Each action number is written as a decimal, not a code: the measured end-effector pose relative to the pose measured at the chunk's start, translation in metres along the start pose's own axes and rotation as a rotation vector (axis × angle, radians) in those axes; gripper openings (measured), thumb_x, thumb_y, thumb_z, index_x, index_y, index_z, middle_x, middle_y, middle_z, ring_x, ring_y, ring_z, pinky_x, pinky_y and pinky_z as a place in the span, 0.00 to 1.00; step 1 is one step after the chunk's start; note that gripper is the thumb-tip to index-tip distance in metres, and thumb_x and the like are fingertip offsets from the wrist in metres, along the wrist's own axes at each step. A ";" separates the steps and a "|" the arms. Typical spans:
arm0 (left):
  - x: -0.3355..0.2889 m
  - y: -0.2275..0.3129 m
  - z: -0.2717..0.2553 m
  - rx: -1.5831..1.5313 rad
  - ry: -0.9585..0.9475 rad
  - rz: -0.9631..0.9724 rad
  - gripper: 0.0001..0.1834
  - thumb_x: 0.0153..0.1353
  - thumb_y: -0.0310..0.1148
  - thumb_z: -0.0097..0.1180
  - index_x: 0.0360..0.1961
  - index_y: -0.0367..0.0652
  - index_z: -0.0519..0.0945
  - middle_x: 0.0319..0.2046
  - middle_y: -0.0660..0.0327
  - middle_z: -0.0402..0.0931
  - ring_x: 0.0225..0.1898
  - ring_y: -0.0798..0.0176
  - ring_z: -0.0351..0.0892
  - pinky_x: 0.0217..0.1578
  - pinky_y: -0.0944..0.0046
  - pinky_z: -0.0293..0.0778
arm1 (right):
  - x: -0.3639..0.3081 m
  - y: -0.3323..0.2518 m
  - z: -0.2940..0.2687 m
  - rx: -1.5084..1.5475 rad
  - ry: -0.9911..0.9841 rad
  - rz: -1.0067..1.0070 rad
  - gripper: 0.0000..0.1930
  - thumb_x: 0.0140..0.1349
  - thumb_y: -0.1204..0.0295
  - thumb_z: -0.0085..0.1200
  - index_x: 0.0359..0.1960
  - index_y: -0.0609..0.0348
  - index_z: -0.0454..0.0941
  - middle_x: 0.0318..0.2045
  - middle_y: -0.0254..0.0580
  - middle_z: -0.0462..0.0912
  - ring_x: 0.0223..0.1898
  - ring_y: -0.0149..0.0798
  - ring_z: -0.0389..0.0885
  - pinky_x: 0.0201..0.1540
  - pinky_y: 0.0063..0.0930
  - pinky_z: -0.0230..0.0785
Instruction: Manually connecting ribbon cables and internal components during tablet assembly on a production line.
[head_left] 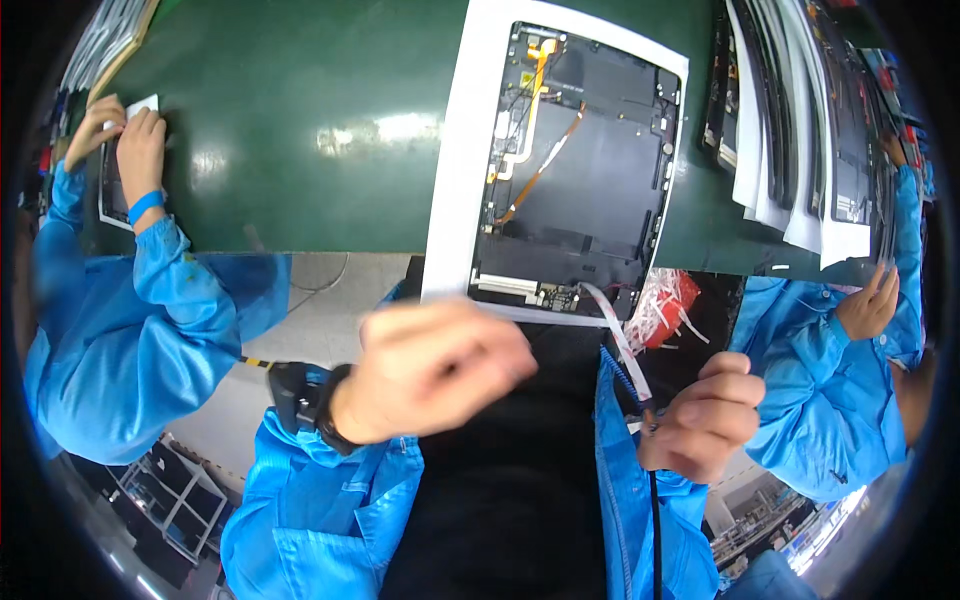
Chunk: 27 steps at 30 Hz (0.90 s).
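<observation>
A dark flat device housing (590,190) with orange ribbon cables lies on a white sheet (455,200) at the near edge of the green bench. My right hand (705,420) is closed, its fingertips pinching the lower end of a narrow white strip (622,345). The strip's upper end meets the housing's near edge; whether it is stuck there I cannot tell. My left hand (430,365) is in front of the housing's near left corner, blurred, with its fingers curled in. Whatever it may hold is hidden. A black band is on my left wrist.
Housings stacked with white sheets (790,130) stand at the bench's right. A red bag with white strips (665,305) is below the edge. A co-worker's hands (140,150) work on a device at left; another co-worker's hand (868,305) is by the stack. Green bench top (300,60) extends left.
</observation>
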<state>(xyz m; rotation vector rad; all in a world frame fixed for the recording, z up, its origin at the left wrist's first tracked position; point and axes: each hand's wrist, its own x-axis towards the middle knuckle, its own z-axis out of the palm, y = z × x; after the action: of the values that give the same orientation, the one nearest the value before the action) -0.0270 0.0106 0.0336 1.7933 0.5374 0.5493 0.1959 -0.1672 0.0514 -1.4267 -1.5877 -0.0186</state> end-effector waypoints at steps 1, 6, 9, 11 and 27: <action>-0.010 0.000 0.008 -0.259 -0.228 -0.125 0.09 0.69 0.29 0.67 0.44 0.35 0.91 0.32 0.55 0.89 0.27 0.63 0.86 0.30 0.65 0.79 | -0.003 -0.002 0.005 0.006 -0.004 -0.016 0.20 0.45 0.71 0.78 0.40 0.45 0.83 0.40 0.24 0.80 0.36 0.35 0.72 0.33 0.34 0.61; -0.015 -0.004 0.043 -0.573 -0.292 -0.300 0.12 0.66 0.25 0.69 0.49 0.33 0.89 0.40 0.51 0.91 0.32 0.64 0.89 0.33 0.67 0.81 | -0.003 -0.002 0.024 -0.035 -0.141 -0.052 0.20 0.36 0.75 0.78 0.35 0.50 0.88 0.42 0.35 0.86 0.37 0.42 0.82 0.31 0.37 0.69; -0.016 -0.013 0.059 -0.553 -0.127 -0.127 0.11 0.66 0.23 0.70 0.48 0.34 0.89 0.39 0.53 0.91 0.31 0.62 0.89 0.32 0.66 0.81 | 0.002 -0.005 0.029 -0.068 -0.192 0.032 0.20 0.34 0.75 0.76 0.34 0.53 0.88 0.44 0.37 0.87 0.41 0.46 0.84 0.35 0.37 0.74; -0.012 -0.013 0.060 -0.510 -0.029 -0.021 0.09 0.66 0.20 0.69 0.47 0.33 0.89 0.38 0.53 0.90 0.35 0.58 0.91 0.37 0.63 0.83 | 0.005 -0.001 0.028 -0.042 -0.222 0.054 0.20 0.36 0.75 0.78 0.36 0.53 0.89 0.45 0.40 0.88 0.45 0.49 0.87 0.38 0.39 0.76; -0.001 -0.002 0.055 -0.040 0.068 0.318 0.16 0.51 0.15 0.70 0.43 0.26 0.86 0.35 0.49 0.86 0.31 0.51 0.88 0.32 0.60 0.84 | 0.023 0.001 0.030 -0.120 -0.174 0.020 0.16 0.44 0.84 0.73 0.38 0.62 0.88 0.39 0.42 0.90 0.40 0.47 0.90 0.36 0.37 0.77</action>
<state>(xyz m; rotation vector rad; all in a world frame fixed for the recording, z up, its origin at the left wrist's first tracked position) 0.0057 -0.0301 0.0170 1.8378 0.2848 0.8355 0.1819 -0.1322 0.0498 -1.5722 -1.7382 0.0226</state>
